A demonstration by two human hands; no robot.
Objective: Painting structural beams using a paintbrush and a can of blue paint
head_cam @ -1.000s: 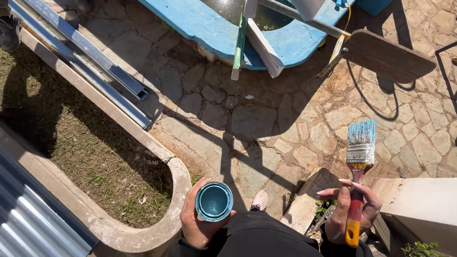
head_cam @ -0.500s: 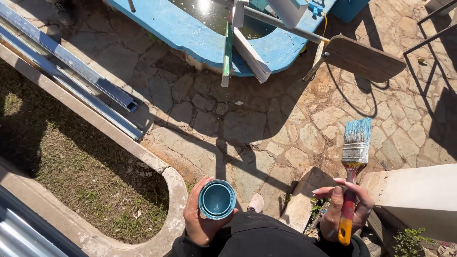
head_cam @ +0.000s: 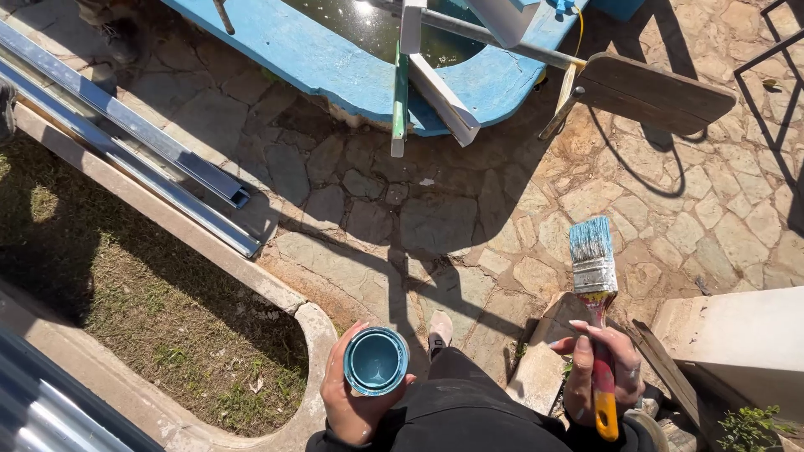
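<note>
Paintbrush — held upright in the right hand, grip clenched on the red-and-yellow handle; long axis runs near vertical in the view, blue-tipped bristles pointing away from the person, yellow handle end toward the body. Sits at lower right, above the stone paving.

Paint can — small, round, open top facing up, blue paint inside; left hand wrapped around its side, grip closed on it. Lower centre, just beside the concrete curb.

Surroundings — blue basin at top, metal rails at left, grass patch, white block at right, shoe between the hands.
</note>
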